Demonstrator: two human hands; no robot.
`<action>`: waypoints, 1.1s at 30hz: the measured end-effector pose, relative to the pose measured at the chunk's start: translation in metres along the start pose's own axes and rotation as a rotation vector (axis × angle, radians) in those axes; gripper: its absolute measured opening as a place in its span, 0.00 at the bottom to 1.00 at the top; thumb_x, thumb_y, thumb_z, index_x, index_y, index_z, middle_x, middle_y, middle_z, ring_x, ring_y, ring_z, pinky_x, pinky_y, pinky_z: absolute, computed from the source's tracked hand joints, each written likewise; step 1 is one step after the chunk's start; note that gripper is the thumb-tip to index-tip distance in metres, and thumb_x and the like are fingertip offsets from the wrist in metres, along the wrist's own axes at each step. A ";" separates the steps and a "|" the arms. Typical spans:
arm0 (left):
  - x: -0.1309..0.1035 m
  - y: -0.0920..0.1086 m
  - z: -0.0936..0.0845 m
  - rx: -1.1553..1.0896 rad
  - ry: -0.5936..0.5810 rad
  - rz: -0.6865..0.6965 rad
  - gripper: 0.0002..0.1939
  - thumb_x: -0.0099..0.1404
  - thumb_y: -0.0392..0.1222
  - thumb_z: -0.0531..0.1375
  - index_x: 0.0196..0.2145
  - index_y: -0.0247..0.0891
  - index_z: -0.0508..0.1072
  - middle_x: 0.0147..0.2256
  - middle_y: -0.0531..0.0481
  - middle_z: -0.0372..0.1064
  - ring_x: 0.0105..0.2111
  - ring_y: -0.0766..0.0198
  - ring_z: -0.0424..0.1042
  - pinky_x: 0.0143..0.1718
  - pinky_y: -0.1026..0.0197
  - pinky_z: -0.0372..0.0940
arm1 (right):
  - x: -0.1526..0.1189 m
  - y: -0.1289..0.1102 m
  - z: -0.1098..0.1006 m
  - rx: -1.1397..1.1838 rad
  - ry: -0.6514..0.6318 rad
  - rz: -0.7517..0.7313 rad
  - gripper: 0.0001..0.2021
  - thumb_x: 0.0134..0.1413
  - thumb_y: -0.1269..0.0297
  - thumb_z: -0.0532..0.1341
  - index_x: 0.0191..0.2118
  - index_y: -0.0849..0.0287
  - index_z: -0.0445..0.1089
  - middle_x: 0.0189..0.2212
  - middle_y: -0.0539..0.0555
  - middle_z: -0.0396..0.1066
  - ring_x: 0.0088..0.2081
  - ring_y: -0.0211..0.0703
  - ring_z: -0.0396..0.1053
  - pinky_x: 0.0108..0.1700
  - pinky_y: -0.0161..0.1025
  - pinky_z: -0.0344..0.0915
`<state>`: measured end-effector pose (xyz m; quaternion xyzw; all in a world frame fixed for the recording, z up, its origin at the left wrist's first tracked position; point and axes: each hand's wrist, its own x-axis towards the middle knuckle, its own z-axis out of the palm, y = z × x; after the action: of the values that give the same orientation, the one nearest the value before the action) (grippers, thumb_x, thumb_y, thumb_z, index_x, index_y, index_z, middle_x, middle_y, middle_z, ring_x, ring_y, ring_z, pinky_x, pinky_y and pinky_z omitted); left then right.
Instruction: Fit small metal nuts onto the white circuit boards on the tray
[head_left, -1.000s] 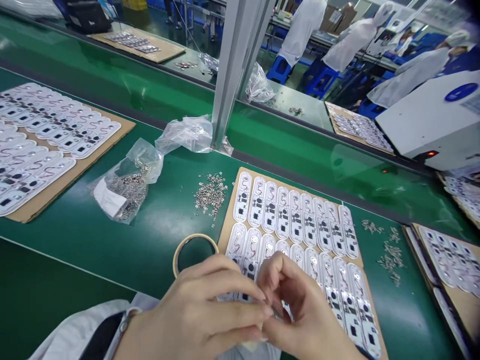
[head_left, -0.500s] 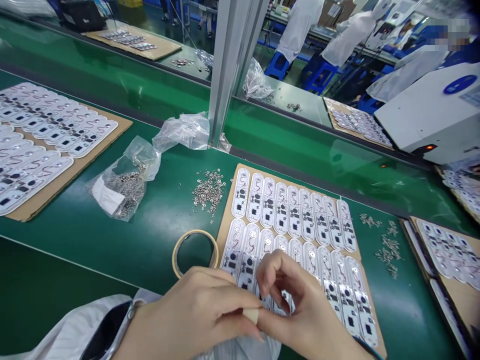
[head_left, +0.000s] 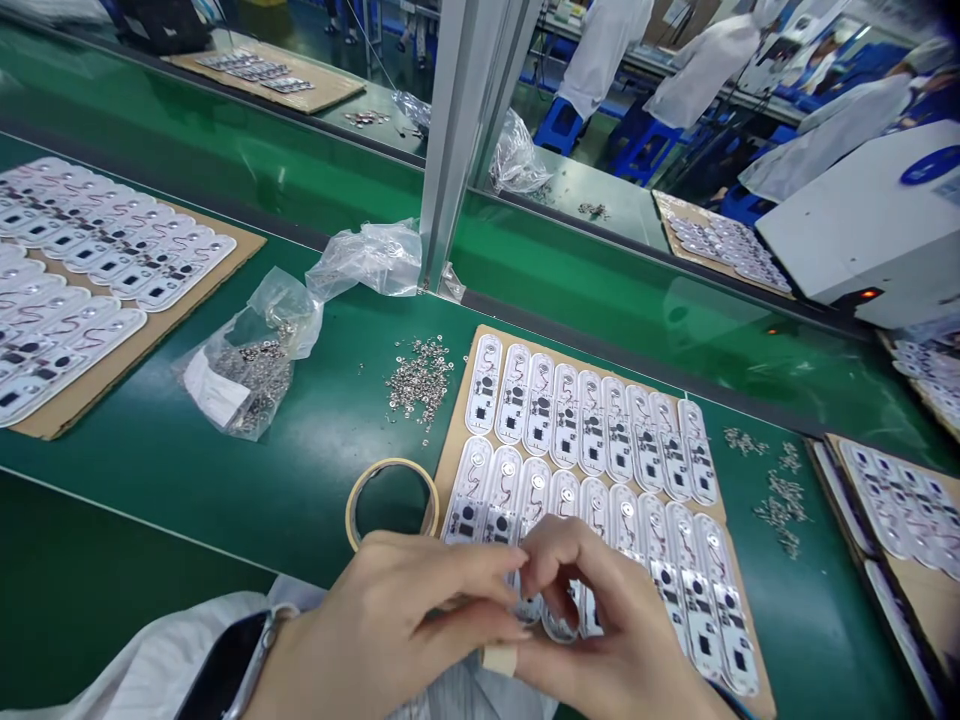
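Note:
My left hand (head_left: 405, 610) is open, its thumb and index finger apart, the index tip close to my right fingers. My right hand (head_left: 600, 610) is open too, fingers curved and thumb stretched toward the left hand. A short strip of beige tape (head_left: 499, 660) is wrapped on the right thumb's tip. Both hands hover over the near edge of a cardboard sheet (head_left: 459, 420) bearing two rows of white oval housings (head_left: 564, 415) with circuit boards and red wires. Just beyond my left hand lies a roll of masking tape (head_left: 354, 510).
Loose small metal parts (head_left: 420, 380) form a pile beside a clear bag (head_left: 259, 385) of similar parts. More screws (head_left: 781, 505) lie at right. Other loaded cardboard sheets (head_left: 247, 248) flank the green bench. A metal post (head_left: 454, 150) and clear partition stand behind; people in white coats sit beyond.
My left thumb and index finger have come off the tape strip on my right thumb and spread apart. The strip now shows whole on the thumb tip.

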<state>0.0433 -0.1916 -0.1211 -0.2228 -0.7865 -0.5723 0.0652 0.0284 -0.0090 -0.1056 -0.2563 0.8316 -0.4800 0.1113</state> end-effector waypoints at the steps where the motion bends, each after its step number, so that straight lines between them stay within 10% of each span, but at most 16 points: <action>1: -0.001 0.002 0.001 -0.061 0.007 -0.068 0.15 0.54 0.29 0.63 0.40 0.40 0.70 0.30 0.64 0.75 0.29 0.83 0.74 0.37 0.88 0.65 | -0.001 0.001 0.000 -0.032 0.006 -0.044 0.13 0.53 0.60 0.63 0.33 0.53 0.54 0.23 0.43 0.59 0.21 0.29 0.54 0.21 0.26 0.55; 6: -0.013 0.005 0.001 -0.307 -0.158 -0.317 0.17 0.62 0.37 0.57 0.49 0.47 0.69 0.39 0.61 0.74 0.38 0.79 0.75 0.42 0.83 0.67 | -0.002 0.001 0.000 -0.125 0.046 -0.114 0.10 0.58 0.59 0.59 0.35 0.53 0.54 0.23 0.44 0.62 0.20 0.28 0.58 0.21 0.25 0.59; 18: -0.044 -0.014 -0.018 0.232 0.117 0.087 0.12 0.62 0.35 0.57 0.45 0.38 0.69 0.37 0.54 0.75 0.42 0.78 0.73 0.48 0.79 0.68 | 0.014 0.000 0.016 -0.356 -0.170 -0.230 0.11 0.63 0.57 0.51 0.42 0.58 0.65 0.31 0.49 0.73 0.31 0.36 0.71 0.30 0.33 0.67; 24: -0.059 -0.046 -0.060 0.420 0.231 -0.339 0.12 0.62 0.36 0.56 0.44 0.45 0.70 0.42 0.57 0.72 0.41 0.79 0.73 0.41 0.84 0.67 | 0.038 0.017 0.058 -0.716 -0.253 -0.562 0.06 0.56 0.72 0.57 0.37 0.67 0.71 0.30 0.56 0.70 0.32 0.46 0.65 0.34 0.44 0.64; 33: -0.056 -0.033 -0.049 0.236 0.253 -0.327 0.14 0.63 0.33 0.55 0.46 0.44 0.66 0.43 0.53 0.67 0.42 0.79 0.71 0.43 0.80 0.70 | 0.047 0.002 0.030 -0.017 -0.237 -0.156 0.07 0.58 0.74 0.54 0.38 0.59 0.67 0.31 0.51 0.70 0.33 0.37 0.64 0.35 0.36 0.62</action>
<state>0.0717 -0.2605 -0.1529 -0.0100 -0.8592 -0.5026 0.0953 0.0009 -0.0554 -0.1197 -0.3758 0.7943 -0.4464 0.1688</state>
